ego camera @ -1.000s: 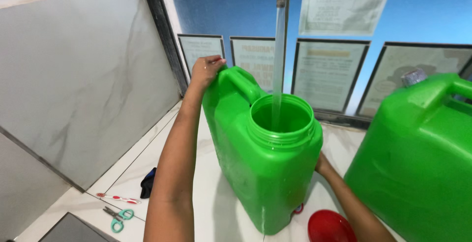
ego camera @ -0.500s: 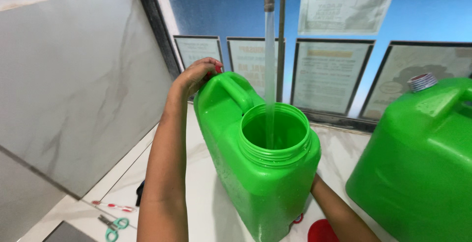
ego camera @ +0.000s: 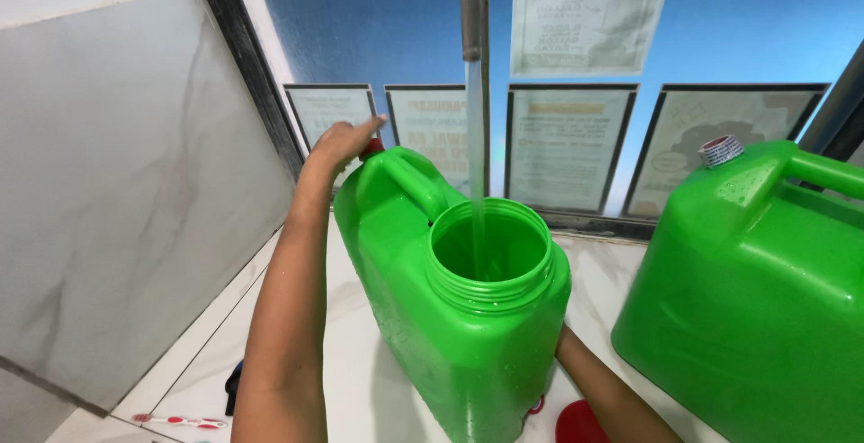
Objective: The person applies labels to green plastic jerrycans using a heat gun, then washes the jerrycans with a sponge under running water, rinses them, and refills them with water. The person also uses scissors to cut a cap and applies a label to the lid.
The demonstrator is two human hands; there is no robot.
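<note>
At frame centre the jug (ego camera: pixel 450 317) stood under the water stream (ego camera: pixel 474 164) as before; left hand (ego camera: pixel 342 144) fingers had loosened, together, atop its rear, while the right hand remained hidden behind it.

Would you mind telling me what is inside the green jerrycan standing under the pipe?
A stream of water falls from the pipe through the wide mouth of the green jerrycan. Only green inner wall shows; the water level cannot be seen, as the opaque body covers it.
</note>
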